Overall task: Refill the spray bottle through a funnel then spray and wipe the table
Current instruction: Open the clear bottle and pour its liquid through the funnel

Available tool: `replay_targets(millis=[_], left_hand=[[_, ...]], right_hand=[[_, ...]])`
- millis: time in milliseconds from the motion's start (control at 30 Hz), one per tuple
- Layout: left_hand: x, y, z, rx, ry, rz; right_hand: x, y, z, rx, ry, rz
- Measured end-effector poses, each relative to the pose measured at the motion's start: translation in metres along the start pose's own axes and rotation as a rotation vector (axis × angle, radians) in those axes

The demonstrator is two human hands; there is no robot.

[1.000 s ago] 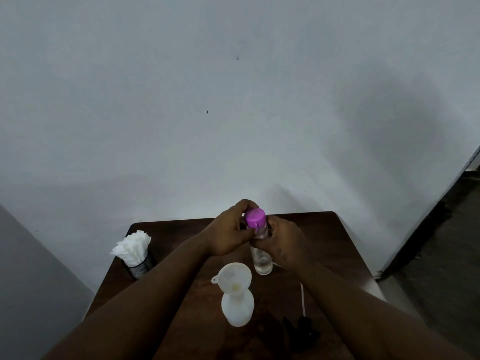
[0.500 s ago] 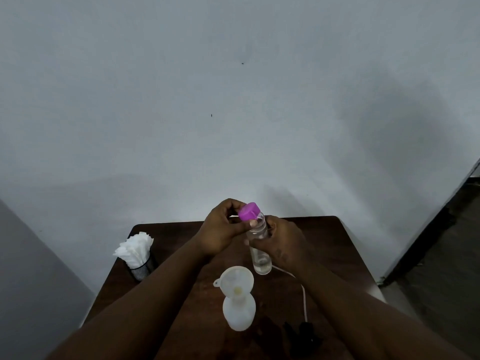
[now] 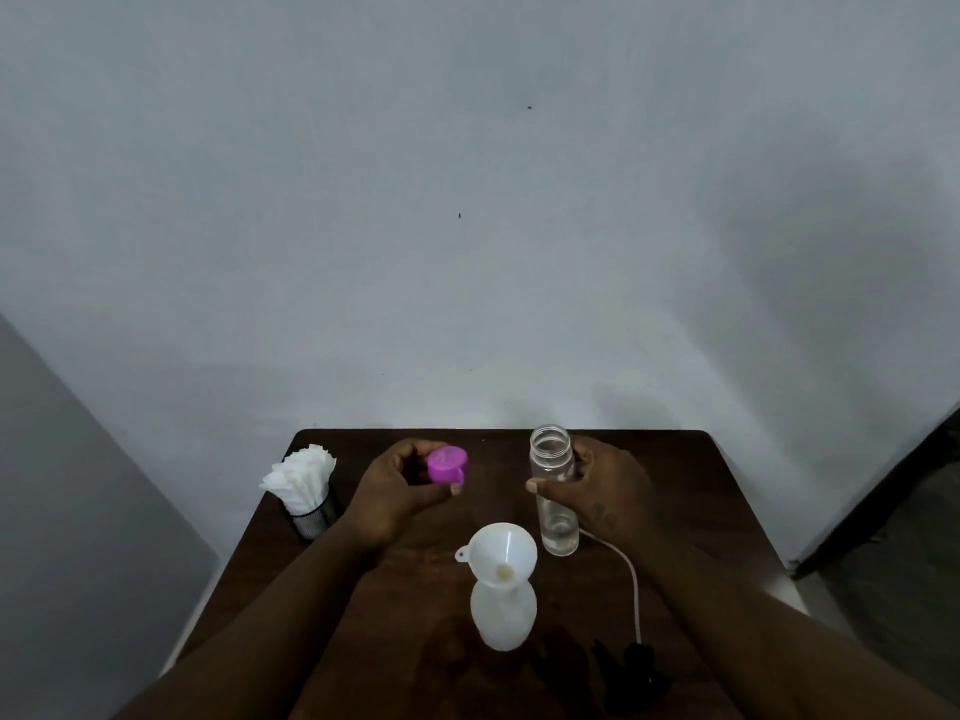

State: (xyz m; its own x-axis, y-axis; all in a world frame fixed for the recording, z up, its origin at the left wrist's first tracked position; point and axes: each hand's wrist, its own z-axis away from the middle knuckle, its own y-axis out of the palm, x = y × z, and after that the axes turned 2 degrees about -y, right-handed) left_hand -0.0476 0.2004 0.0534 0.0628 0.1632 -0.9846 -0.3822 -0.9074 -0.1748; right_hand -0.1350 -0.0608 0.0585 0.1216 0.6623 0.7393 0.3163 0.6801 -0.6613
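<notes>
1. Pale grey-white wall fills most of view, w/ a few small dark specks.
2. Dark brown wood table, back edge against wall.
3. Dark floor at rt; greyer surface at left.
4. Light dim, soft shadows.

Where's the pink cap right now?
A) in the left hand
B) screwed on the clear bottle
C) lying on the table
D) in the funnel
A: the left hand holds the pink cap, apart from the clear bottle, which the right hand grips with its mouth open.
</notes>
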Motion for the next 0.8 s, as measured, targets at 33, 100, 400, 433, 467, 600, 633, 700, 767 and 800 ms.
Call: replay_targets(millis=[33,100,400,433,467,600,633,700,767,800], left_hand=[[0.007,-0.006,0.003,0.002,-0.018,-0.026],[0.024,-0.017,0.01,0.007,-0.082,-0.07],[0.111,-0.038,0.044,-0.063,-0.345,-0.2],[0.118,-0.039,0.046,-0.068,-0.37,-0.202],[0.125,-0.038,0.049,-0.078,-0.399,-0.188],[0.147,-0.04,0.058,-0.063,-0.507,-0.286],[0.152,-0.041,0.06,-0.038,-0.508,-0.368],[0.159,-0.041,0.063,0.024,-0.492,-0.535],[0.164,-0.041,0.065,0.076,-0.474,-0.66],[0.17,-0.041,0.065,0.091,-0.46,-0.696]], right_hand=[[-0.001,0.0,0.0,0.005,0.004,-0.002],[-0.003,0.002,-0.001,0.014,0.005,-0.007],[-0.01,0.01,0.001,0.03,0.016,0.008],[-0.011,0.011,0.001,0.031,0.017,0.01],[-0.012,0.012,0.002,0.033,0.018,0.007],[-0.016,0.014,0.004,0.044,0.016,-0.006],[-0.016,0.014,0.005,0.045,0.015,0.0],[-0.017,0.015,0.006,0.043,0.014,0.014],[-0.019,0.016,0.007,0.046,0.015,0.016],[-0.02,0.017,0.008,0.045,0.02,0.014]])
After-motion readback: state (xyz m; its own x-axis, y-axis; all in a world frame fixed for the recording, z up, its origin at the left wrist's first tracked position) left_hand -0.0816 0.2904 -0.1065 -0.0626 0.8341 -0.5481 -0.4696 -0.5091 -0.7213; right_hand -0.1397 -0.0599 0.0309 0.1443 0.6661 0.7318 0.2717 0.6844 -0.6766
